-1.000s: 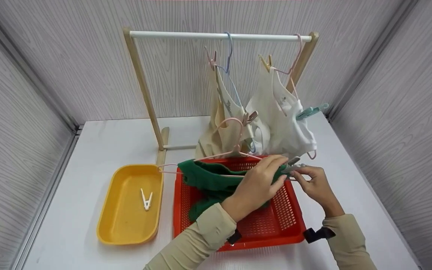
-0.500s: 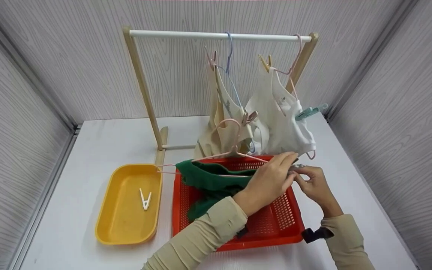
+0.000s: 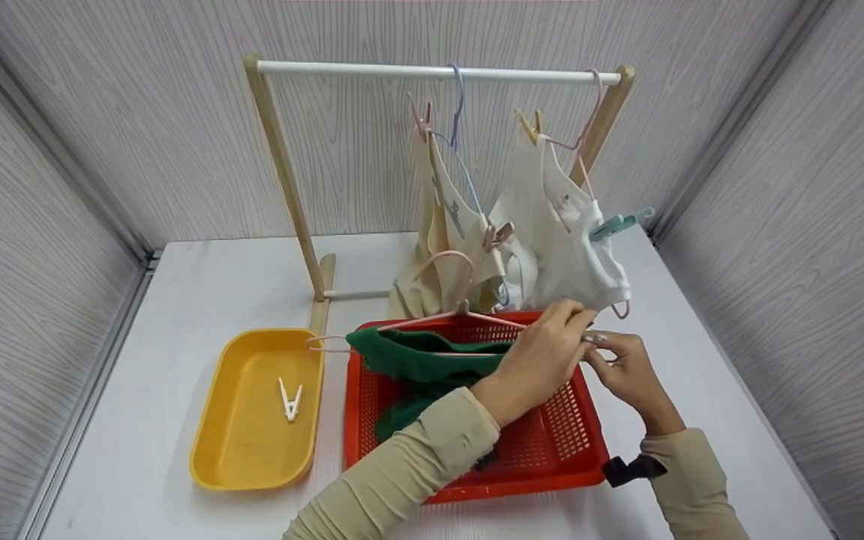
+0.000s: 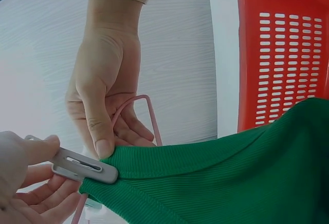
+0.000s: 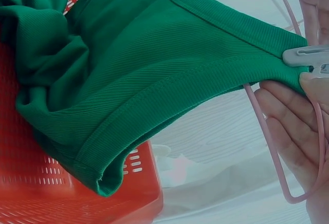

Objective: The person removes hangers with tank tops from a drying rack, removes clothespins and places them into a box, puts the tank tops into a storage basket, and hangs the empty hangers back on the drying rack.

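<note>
A green ribbed tank top (image 3: 409, 356) hangs on a pink hanger (image 3: 464, 307) over the red basket, its lower part in the basket. My left hand (image 3: 537, 360) reaches across it to the right shoulder. There, in the left wrist view, my left thumb and fingers pinch a grey clothespin (image 4: 85, 167), whose jaws lie over the shoulder edge. My right hand (image 3: 627, 375) pinches the same shoulder, thumb right beside the clothespin and fingers behind the hanger's end. The right wrist view shows the clothespin (image 5: 308, 57) on the fabric, partly cut off by the frame edge.
A red perforated basket (image 3: 522, 491) stands below the hands. Left of it is a yellow tray (image 3: 252, 450) with a white clothespin (image 3: 291, 399). Behind, a rack (image 3: 372, 69) carries a beige top (image 3: 439, 225) and a white top (image 3: 567, 255), both clipped on hangers.
My left hand has shifted right along the shoulder and onto the clothespin, which is now hidden in the head view. The hanger and tank top have moved slightly left, the hook slightly lower.
</note>
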{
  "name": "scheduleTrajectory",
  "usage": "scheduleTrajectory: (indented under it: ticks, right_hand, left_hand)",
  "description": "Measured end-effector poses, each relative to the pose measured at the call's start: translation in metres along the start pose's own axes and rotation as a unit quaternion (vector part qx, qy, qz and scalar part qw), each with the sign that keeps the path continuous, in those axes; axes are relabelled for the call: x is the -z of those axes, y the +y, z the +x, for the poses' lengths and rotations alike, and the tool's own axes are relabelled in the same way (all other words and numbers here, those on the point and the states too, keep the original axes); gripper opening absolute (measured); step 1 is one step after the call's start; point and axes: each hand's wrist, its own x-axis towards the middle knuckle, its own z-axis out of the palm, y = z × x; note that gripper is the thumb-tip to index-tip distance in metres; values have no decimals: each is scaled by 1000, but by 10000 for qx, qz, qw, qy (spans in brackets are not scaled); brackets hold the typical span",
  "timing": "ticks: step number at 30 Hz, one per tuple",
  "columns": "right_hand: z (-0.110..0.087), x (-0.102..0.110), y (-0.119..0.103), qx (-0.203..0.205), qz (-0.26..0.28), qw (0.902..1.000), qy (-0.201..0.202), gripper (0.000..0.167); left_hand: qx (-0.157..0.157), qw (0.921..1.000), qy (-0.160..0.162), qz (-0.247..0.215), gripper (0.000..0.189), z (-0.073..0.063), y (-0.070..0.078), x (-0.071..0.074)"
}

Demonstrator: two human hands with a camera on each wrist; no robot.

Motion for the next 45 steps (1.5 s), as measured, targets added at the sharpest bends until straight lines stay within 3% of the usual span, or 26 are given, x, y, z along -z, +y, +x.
scheduleTrajectory:
  ticks: [8, 21, 29, 37, 45]
  right_hand:
    - [0, -1, -2, -97, -215, 9997, 63, 25]
    - [-1, -1, -1, -123, 47, 9999, 18, 19]
    - [-3, 0, 3, -84, -66, 9999, 31, 19]
    - [-3, 0, 4, -186, -302, 9992, 162, 22]
    - [-4, 1, 1, -282, -48, 9996, -20, 26]
  left_hand:
    - [-309, 9989, 103, 339, 27, 2, -1, -2]
    - [-557, 9970, 536, -46, 20, -2, -6, -4]
    - [-946, 9872, 1015, -792, 19, -2, -8, 7]
    - [-800, 9882, 546, -1188, 28, -6, -6, 11]
    - [-636, 9888, 458, -1272, 37, -13, -12, 9]
